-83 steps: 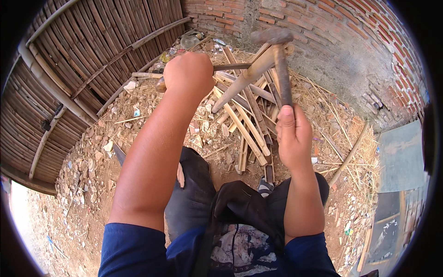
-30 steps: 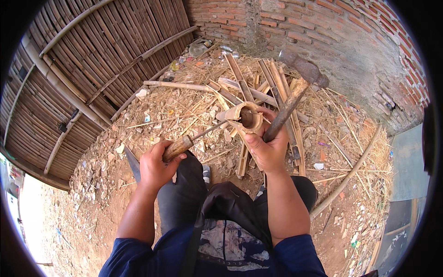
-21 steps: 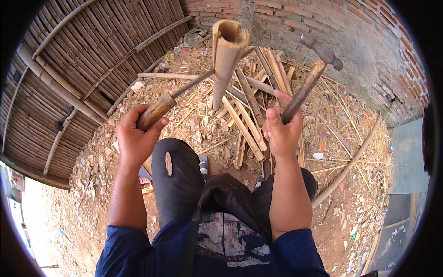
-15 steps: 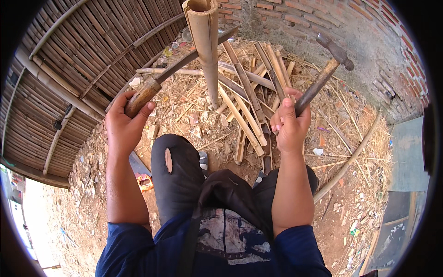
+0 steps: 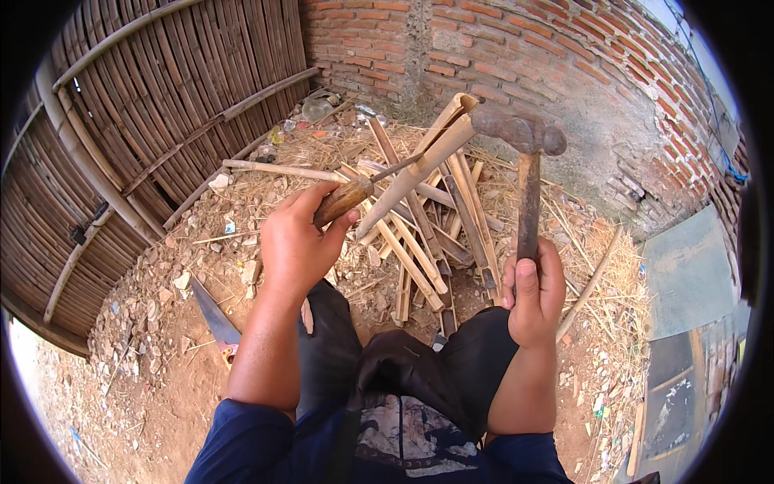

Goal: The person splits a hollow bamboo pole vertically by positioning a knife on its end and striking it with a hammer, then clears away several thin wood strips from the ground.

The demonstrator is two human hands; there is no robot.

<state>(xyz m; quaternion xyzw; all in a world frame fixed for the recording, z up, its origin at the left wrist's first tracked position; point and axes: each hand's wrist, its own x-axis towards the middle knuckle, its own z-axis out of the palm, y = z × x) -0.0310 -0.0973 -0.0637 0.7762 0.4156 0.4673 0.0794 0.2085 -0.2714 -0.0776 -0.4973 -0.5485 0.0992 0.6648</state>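
The pale tan bamboo tube point(image 5: 421, 176) slanted from near left to far right, beyond the nearer left hand point(image 5: 300, 235), which clasped a brown wooden-handled metal blade point(image 5: 345, 202); the right hand point(image 5: 536, 294) gripped a wooden-shafted dark metal hammer point(image 5: 528, 189).

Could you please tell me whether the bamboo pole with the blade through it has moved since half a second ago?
Yes, the bamboo pole has tipped rightward, its top now farther from the slatted wall.
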